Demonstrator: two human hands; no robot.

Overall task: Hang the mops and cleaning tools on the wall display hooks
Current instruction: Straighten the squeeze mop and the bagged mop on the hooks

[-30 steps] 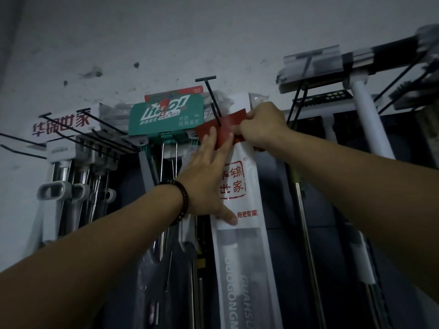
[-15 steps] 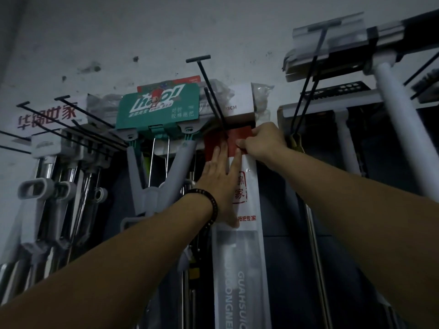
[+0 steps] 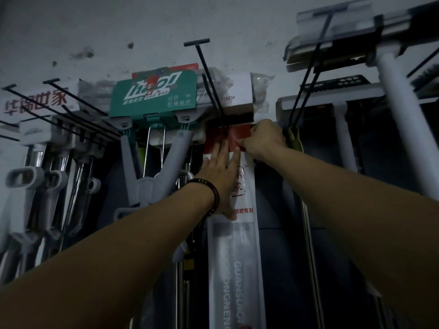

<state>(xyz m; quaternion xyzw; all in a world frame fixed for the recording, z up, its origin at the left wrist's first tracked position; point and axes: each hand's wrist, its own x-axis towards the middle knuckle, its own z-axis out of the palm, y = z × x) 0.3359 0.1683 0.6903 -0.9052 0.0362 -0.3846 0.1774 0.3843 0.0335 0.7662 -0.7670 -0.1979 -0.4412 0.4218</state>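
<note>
Two bare forearms reach up and away from the viewer, the left one wearing a dark bead bracelet.

The left hand lies flat on a long white mop bag, fingers straight and slightly spread, pressing it toward the rack. The right hand is higher, its fingers pinched on the right edge of the bag's red header.

The bag hangs upright, its header at the foot of a black hook. Whether the hook is through the header cannot be told.

The bag looks like thin, slick film over a stiff pole – probably light, but long and inclined to swing. The header seems the weak part, likely to tear if it takes a jerk. It is probably best gripped on the header close beside the hook, with a palm lower down carrying the weight.

Just left hangs a green-carded mop. A white box sits behind on the same hook, crowding it. An olive loop touches the right hand. Further left hang grey mops, and a white pole stands at the right. Other hooks jut out from the stained wall.
</note>
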